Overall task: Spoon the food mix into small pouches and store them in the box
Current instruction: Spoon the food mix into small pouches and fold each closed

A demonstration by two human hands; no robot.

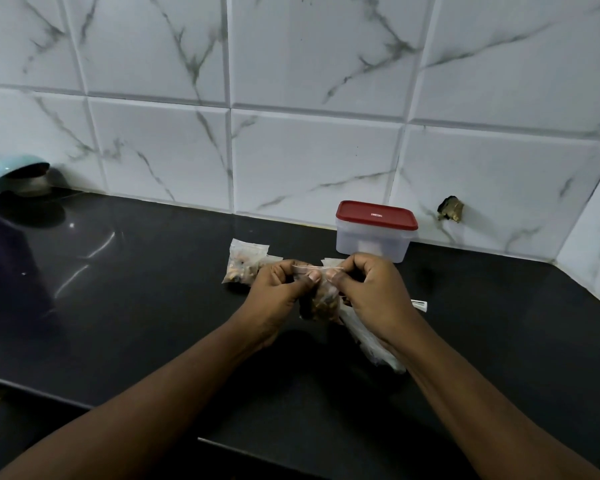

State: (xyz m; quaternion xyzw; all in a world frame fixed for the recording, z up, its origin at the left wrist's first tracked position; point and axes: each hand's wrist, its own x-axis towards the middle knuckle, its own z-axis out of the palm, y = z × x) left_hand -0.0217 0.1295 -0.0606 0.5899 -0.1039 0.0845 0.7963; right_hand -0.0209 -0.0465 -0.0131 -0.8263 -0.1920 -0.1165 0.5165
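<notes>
Centre frame: left hand (280, 289) and right hand (368, 289) pinch the top seam of a small clear pouch (323, 301) holding brownish mix, above the black table (136, 289). Filled pouch (244, 263) lies left of the hands. Red-lidded box (374, 232), shut, at the tiled wall (309, 98) behind. Blue bowl (13, 173) tipped, far left. Plastic bags (374, 344) under right wrist.

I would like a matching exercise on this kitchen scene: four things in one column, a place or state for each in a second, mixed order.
1. clear plastic box with red lid
2. light blue round bowl
3. filled clear pouch nearer the bowl
4. filled clear pouch nearer the box

A. pinched by left hand and right hand
B. lid on, near the tiled wall
C. at the far left
D. lies on the black counter, unheld

Pairs: 1-B, 2-C, 3-D, 4-A
</notes>
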